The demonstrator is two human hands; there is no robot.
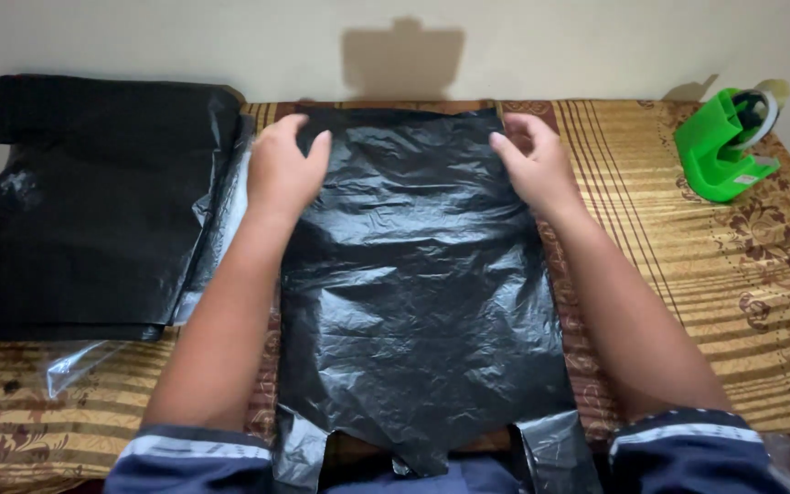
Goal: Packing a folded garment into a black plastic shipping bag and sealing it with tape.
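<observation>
Left hand: the left hand (283, 169) lies palm down at the upper left corner of the crinkled black plastic carrier bag (418, 284), fingers spread a little and pressing the film, not closed around anything.
Right hand: the right hand (534, 163) rests at the bag's upper right corner, fingertips on the edge of the film, fingers loosely apart; whether it pinches the edge cannot be told.
Bag: spread flat in the middle of the frame, its straight end toward the wall at the top, its two handle loops at the bottom edge near the dark blue sleeves with pale stripes (688, 448).
Stack: a pile of folded black plastic bags (93, 201) sits in the upper left of the frame, just beside the left forearm, with a bit of clear plastic film (75, 366) sticking out below it.
Dispenser: a bright green plastic tape dispenser (724, 146) stands in the upper right, well apart from the hands.
Surface: a golden-brown striped cloth with a floral pattern (724, 274) covers the whole work area.
Room: a plain off-white wall (550, 46) rises directly behind the surface, with a dark shadow on it above the bag.
</observation>
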